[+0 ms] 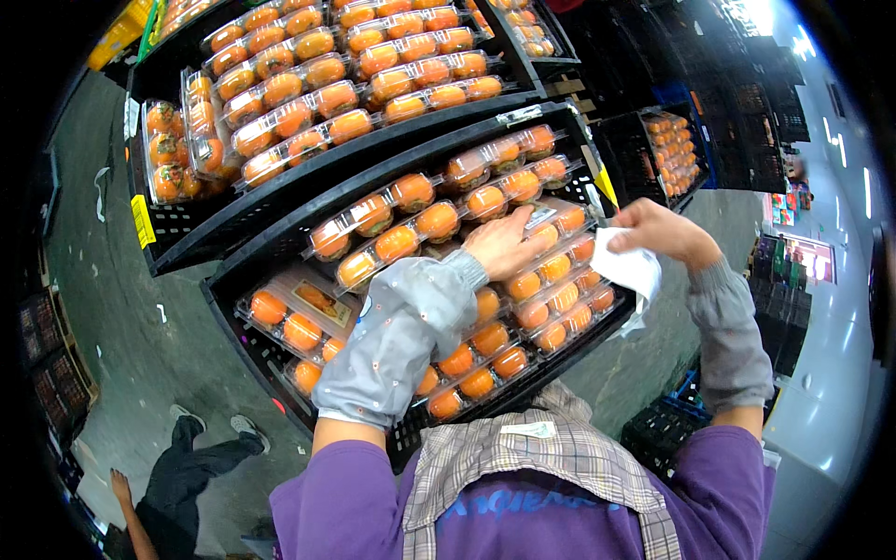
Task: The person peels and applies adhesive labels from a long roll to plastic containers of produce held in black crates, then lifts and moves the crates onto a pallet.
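Observation:
My left hand [507,245] lies palm down on clear plastic clamshell packs of persimmons, its fingers spread. Its fingertips rest beside a small printed label [540,215] on the lid of one pack [560,225]. Between the fingers and thumb of my right hand [661,227] is a crumpled white sheet, perhaps label backing paper [630,267], hanging over the right edge of the black plastic crate [413,166]. Upright packs [393,243] stand in rows along the far side of this crate. At its left lies a flat pack with a larger picture label [322,302].
Beyond stands another black crate [210,241] filled with persimmon packs [294,115]. A yellow tag [606,187] sticks up at the near crate's right corner. At lower left, another person's legs [189,455] are on the floor. Dark crates [728,98] are stacked at right.

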Demonstrator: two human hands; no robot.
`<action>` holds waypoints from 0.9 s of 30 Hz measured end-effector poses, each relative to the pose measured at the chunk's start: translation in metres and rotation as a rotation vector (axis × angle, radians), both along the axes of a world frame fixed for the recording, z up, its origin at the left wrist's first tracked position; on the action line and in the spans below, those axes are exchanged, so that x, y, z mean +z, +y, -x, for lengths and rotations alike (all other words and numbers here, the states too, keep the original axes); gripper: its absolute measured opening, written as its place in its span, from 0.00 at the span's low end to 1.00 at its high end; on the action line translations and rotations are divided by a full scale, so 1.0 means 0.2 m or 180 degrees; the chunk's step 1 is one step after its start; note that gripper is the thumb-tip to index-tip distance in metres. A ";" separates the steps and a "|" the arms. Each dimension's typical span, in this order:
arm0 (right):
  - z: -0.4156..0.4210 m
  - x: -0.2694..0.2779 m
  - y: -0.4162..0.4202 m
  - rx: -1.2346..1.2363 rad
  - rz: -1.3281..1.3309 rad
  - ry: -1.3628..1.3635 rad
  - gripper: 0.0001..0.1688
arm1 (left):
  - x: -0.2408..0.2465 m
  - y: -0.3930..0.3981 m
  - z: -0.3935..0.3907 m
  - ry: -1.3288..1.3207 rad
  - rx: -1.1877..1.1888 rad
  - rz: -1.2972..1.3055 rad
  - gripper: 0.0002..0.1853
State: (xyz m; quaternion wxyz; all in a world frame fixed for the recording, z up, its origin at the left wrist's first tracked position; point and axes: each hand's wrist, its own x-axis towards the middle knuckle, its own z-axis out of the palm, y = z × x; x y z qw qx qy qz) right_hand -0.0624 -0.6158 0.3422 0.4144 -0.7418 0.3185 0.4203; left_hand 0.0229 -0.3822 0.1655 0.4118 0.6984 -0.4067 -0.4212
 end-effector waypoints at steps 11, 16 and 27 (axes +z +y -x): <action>0.28 -0.07 0.16 -0.0163 -0.0408 -0.1262 0.14 | 0.15 0.06 0.09 -0.3017 0.1255 0.1076 0.01; 0.22 -0.18 0.24 -0.0538 -0.0062 -0.1816 0.11 | 0.20 0.05 0.29 -0.2873 0.0781 0.0052 0.09; 0.20 -0.32 0.32 -0.0896 0.0092 -0.1344 0.15 | 0.00 0.05 0.24 0.0738 0.1134 0.0973 0.26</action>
